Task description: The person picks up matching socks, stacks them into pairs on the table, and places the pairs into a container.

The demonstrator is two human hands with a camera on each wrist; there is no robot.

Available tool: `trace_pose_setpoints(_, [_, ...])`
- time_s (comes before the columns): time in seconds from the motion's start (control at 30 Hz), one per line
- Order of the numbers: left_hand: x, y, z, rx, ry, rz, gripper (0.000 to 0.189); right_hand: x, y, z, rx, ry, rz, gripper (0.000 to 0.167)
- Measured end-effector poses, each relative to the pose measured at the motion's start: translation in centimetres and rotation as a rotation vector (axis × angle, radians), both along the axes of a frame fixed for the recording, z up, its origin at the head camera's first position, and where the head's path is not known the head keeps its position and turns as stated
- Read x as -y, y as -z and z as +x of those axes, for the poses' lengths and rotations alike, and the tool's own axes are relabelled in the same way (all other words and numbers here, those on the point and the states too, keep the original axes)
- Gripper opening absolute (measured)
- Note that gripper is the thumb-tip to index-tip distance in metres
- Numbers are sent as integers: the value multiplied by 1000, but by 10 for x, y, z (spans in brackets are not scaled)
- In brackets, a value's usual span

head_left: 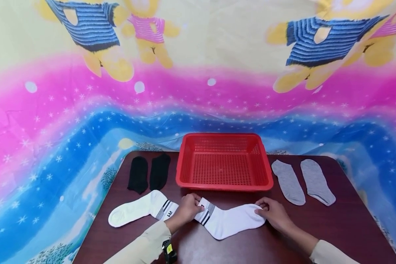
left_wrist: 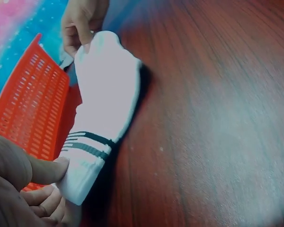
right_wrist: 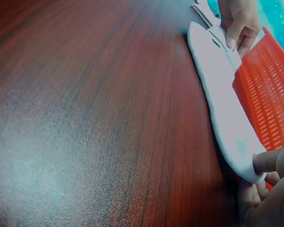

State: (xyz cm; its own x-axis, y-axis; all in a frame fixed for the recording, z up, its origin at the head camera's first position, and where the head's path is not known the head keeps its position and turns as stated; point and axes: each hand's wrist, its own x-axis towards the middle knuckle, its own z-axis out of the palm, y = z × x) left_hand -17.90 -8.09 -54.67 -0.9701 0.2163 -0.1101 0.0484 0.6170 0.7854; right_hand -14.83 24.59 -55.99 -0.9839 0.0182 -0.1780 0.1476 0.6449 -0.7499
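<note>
A white crew sock (head_left: 232, 222) with dark stripes at its cuff stretches between both hands, just in front of the red basket. My left hand (head_left: 189, 208) pinches the cuff end, thumb on top, as the left wrist view shows. At the toe end, my right hand (head_left: 274, 212) pinches the fabric between thumb and fingers. A second white striped sock (head_left: 135, 209) lies flat to the left, its cuff partly behind the left hand and wrist.
A red plastic basket (head_left: 224, 186) stands at the table's back middle. Two black socks (head_left: 138, 174) lie to its left, and two grey socks (head_left: 288, 183) to its right. A printed cloth (head_left: 204, 99) hangs behind the brown table (head_left: 346, 234).
</note>
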Motion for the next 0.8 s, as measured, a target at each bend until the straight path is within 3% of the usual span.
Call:
trace_pose_setpoints(0.23, [4, 10, 4, -155, 58, -91, 18, 1, 3, -2, -42, -27, 71, 14])
trace_pose_setpoints(0.4, [4, 11, 6, -209, 82, -109, 19, 2, 7, -2, -73, -21, 102, 14])
trace_pose_setpoints(0.67, [-1, 9, 12, -267, 76, -310, 15, 2, 10, -3, -83, 1, 106, 20])
trace_pose_setpoints(0.8, [-4, 10, 14, -348, 101, -421, 12, 1, 10, -5, -70, 17, 93, 25])
